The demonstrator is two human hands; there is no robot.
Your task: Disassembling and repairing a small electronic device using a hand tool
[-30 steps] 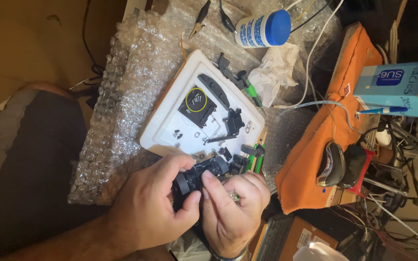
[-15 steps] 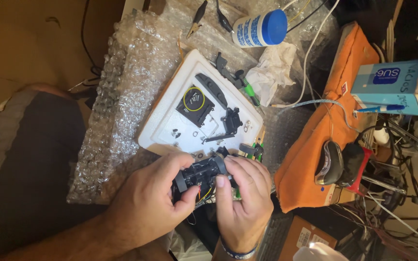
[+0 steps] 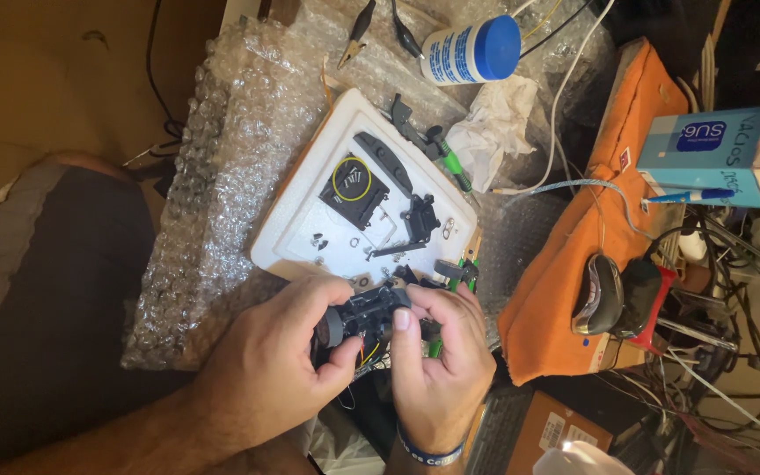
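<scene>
Two hands are seen closed around one small black device (image 3: 369, 315) at about 6 o'clock in the view. A large sheet of bubble wrap (image 3: 222, 158) is spread from 12 to 8 o'clock, and an orange cloth (image 3: 565, 290) is laid at 3 o'clock. A white foam tray (image 3: 296, 233) with small black parts is placed centrally, just above the hands. The left hand (image 3: 266, 369) is clenched on the device's left end, the right hand (image 3: 442, 361) on its right end, thumb pressed on top. A blue-capped white bottle (image 3: 471, 48) lies at 12 o'clock.
</scene>
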